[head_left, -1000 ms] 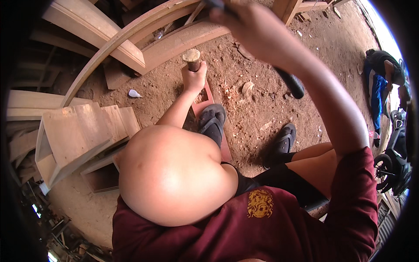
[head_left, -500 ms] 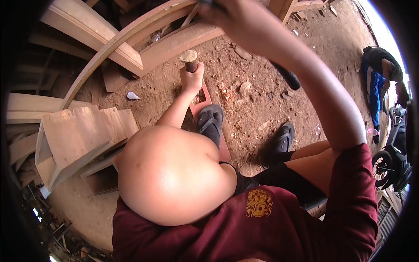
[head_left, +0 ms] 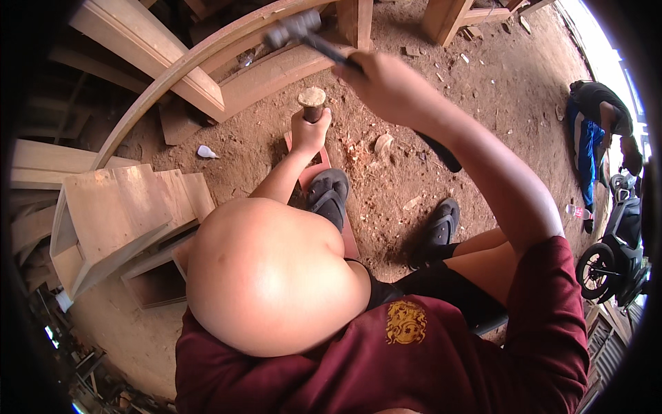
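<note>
My left hand point(head_left: 307, 135) is wrapped round the upright wooden handle of a chisel point(head_left: 312, 102); its top is pale and mushroomed, and its blade is hidden below my fist. Underneath lies a reddish wooden board point(head_left: 312, 174) with a cut-out slot, under my left sandalled foot point(head_left: 328, 195). My right hand point(head_left: 378, 86) grips a hammer point(head_left: 296, 30) by its dark handle, raised ahead of the chisel. The hammer's head, slightly blurred, is up to the left of my right hand, apart from the chisel; its handle's end shows below my right forearm.
Wooden frames point(head_left: 269, 77) and a curved wooden strip point(head_left: 148, 95) stand ahead and left. A stepped wooden piece point(head_left: 121, 214) is beside my left knee. Wood chips point(head_left: 358, 155) litter the dirt floor. At far right a person point(head_left: 601, 114) bends over near a motorbike point(head_left: 620, 231).
My right hand has come lower and nearer, bringing the hammer's head into view. My left hand still holds the chisel upright on the board. The view has shifted slightly.
</note>
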Motion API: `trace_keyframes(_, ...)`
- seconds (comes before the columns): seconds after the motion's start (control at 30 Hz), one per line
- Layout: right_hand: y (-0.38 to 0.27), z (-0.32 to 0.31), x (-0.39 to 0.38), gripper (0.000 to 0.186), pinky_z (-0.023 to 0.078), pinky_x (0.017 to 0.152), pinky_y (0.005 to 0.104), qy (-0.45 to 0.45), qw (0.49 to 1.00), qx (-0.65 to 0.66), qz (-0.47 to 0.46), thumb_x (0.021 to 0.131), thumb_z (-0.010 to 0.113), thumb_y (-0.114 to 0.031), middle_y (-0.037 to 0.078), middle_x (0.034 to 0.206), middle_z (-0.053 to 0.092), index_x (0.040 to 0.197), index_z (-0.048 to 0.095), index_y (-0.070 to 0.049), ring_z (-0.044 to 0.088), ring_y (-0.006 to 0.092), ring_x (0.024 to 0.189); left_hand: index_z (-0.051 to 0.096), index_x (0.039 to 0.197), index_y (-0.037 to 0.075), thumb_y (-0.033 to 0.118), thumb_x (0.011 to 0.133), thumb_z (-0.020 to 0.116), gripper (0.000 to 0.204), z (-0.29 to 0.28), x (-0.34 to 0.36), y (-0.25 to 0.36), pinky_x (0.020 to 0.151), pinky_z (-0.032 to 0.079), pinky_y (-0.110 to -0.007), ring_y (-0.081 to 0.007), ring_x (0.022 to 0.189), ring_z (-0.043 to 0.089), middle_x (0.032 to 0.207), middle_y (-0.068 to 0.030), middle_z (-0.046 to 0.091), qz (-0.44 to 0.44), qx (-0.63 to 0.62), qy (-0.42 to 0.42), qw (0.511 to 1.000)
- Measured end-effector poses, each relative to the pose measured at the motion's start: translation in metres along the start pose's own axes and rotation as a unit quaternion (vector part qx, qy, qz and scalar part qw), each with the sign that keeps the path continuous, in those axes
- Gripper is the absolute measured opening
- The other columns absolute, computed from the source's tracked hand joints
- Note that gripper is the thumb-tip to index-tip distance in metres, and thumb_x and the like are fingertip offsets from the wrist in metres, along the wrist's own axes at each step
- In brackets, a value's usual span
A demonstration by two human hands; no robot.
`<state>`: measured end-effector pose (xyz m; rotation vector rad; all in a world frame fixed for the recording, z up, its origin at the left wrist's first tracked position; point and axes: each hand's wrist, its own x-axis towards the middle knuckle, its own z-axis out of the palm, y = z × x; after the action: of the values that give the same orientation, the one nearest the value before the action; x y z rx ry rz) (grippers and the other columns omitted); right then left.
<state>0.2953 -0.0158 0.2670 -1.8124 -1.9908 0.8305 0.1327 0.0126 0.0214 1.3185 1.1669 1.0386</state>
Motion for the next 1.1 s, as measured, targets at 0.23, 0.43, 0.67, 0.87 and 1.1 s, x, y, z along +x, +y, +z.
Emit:
trace_keyframes(0.23,0.005,0.028,-0.004,0.03,0.052,0.061,0.0489,0.138,0.988,0.066,0.007,0.098,0.051,-0.027,0.024,0.077,0.063,0.106,0.054,0.002,0.067,0.0421,0.075,0.054,0.063,0.008,0.012,0.087,0.065,0.026,0.003,0.009,0.0,0.043,0.036,-0.026,-0.0062,0.046,0.048,0.054,0.0036,0.052,-0.042,-0.056,0.015,0.997)
trace_keyframes(0.43,0.046,-0.014,-0.04,0.031,0.038,0.04,0.0316,-0.223,0.956,0.102,0.16,0.101,0.047,-0.033,0.0,0.061,0.048,0.097,0.055,-0.003,0.043,0.0126,0.044,0.051,0.072,0.009,0.013,0.085,0.066,0.02,-0.023,0.006,-0.01,0.041,0.036,-0.025,-0.0063,0.044,0.045,0.056,0.0033,0.049,-0.069,-0.073,0.016,0.995)
trace_keyframes(0.67,0.078,-0.067,-0.132,0.032,0.027,0.037,0.0226,-0.085,0.902,0.259,0.335,0.102,0.044,-0.036,-0.007,0.058,0.033,0.084,0.044,-0.011,0.029,0.0036,0.042,0.039,0.063,0.012,0.014,0.083,0.059,0.028,-0.042,0.044,0.014,0.04,0.029,-0.028,-0.011,0.039,0.034,0.05,0.0018,0.037,-0.123,-0.305,0.123,0.936)
trace_keyframes(0.87,0.085,-0.072,-0.142,0.032,0.025,0.036,0.0203,-0.043,0.885,0.354,0.3,0.104,0.043,-0.038,-0.008,0.059,0.033,0.089,0.047,-0.01,0.028,0.001,0.043,0.037,0.061,0.012,0.011,0.083,0.057,0.03,-0.034,0.039,0.02,0.042,0.03,-0.029,-0.0113,0.04,0.034,0.052,0.0001,0.038,-0.059,-0.274,0.075,0.957)
trace_keyframes(1.1,0.078,-0.075,-0.15,0.033,0.026,0.036,0.0195,-0.055,0.886,0.351,0.299,0.104,0.041,-0.038,-0.007,0.059,0.034,0.09,0.048,-0.008,0.029,0.001,0.041,0.045,0.075,0.008,0.004,0.082,0.057,0.015,-0.02,0.026,0.014,0.04,0.031,-0.027,-0.011,0.04,0.037,0.053,-0.001,0.041,-0.044,-0.266,0.075,0.96)
